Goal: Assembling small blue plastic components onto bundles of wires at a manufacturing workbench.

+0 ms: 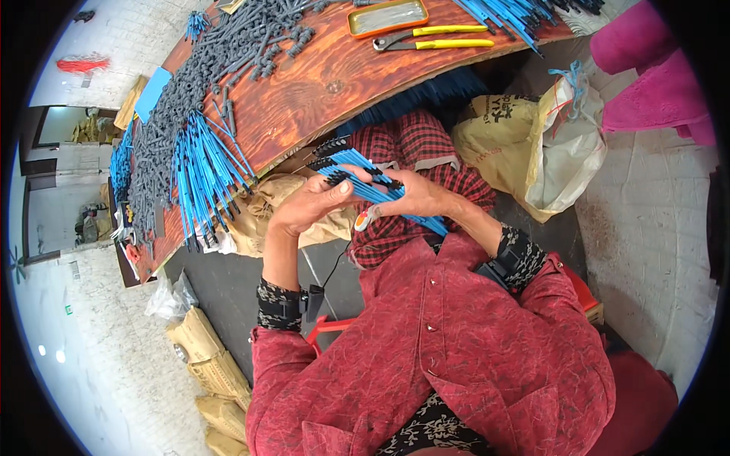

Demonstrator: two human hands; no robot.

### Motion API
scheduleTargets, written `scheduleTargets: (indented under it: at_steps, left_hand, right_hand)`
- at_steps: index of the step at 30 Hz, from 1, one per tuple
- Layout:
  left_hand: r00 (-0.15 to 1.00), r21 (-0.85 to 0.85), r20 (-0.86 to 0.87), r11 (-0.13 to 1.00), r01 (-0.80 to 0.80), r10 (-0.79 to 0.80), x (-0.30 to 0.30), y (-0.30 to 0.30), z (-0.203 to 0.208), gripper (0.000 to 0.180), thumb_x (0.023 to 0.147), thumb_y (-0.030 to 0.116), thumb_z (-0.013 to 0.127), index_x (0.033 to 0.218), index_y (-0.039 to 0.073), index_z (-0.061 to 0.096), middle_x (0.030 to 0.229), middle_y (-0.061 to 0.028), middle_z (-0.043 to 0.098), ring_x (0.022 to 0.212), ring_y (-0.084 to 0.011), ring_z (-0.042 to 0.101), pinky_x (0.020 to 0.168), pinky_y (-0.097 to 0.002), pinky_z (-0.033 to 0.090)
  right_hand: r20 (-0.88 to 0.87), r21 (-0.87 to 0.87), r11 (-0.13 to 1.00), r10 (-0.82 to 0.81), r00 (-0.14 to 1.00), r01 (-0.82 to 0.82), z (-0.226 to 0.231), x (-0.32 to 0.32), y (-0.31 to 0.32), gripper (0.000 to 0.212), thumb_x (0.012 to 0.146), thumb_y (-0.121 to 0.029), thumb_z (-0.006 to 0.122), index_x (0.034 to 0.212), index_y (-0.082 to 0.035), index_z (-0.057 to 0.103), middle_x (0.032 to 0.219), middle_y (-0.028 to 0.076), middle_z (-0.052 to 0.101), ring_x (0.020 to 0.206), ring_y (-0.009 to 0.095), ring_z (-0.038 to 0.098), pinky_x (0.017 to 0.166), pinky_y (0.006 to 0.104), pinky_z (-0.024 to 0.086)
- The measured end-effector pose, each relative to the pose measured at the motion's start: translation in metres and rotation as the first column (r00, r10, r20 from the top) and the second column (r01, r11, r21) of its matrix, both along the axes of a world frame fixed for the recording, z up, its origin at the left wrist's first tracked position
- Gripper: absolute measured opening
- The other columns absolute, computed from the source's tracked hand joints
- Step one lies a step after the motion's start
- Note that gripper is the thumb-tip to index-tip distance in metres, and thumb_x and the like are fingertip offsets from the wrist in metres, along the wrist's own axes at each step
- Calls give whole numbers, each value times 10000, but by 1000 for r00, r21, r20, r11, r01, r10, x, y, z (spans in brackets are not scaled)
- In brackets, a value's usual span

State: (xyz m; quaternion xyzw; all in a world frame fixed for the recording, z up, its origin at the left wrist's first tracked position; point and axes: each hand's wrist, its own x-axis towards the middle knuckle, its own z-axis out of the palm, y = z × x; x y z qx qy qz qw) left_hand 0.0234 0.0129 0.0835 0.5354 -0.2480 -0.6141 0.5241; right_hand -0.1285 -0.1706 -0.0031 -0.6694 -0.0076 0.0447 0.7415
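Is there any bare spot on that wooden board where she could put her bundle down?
Yes: the middle of the wooden board is bare, between the grey parts pile and the orange tray with the yellow-handled pliers. The left end is crowded with blue rods.

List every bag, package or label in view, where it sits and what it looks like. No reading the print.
Yellow sack: right of the lap, slumped, dark print.
White plastic bag: beside the yellow sack, tied with blue string.
Brown paper bags: on the floor, lower left, stacked and crumpled.
Blue card: on the wooden board's left edge, flat rectangle.
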Motion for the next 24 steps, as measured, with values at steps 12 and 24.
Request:
scheduleTargets:
  at_steps: [12,24]
  left_hand:
    - [943,-92,302,989,-115,138,-4,0,3,278,970,310,675,1082,62,728,1435,-172,537,1300,-290,540,1100,-439,409]
    - [886,-306,245,899,-315,394,-37,-51,12,361,965,304,676,1079,-33,738,1118,-158,725,1020,-219,686,922,-362,529]
  right_hand:
    - [-118,-74,994,66,991,-76,-3,-4,-1,526,763,-369,812,1100,-5,639,891,75,656,818,168,613,744,327,496]
    - [-105,276,938,246,963,-210,11,-14,-25,396,818,-222,795,1129,-29,645,920,12,651,815,100,609,763,272,508]
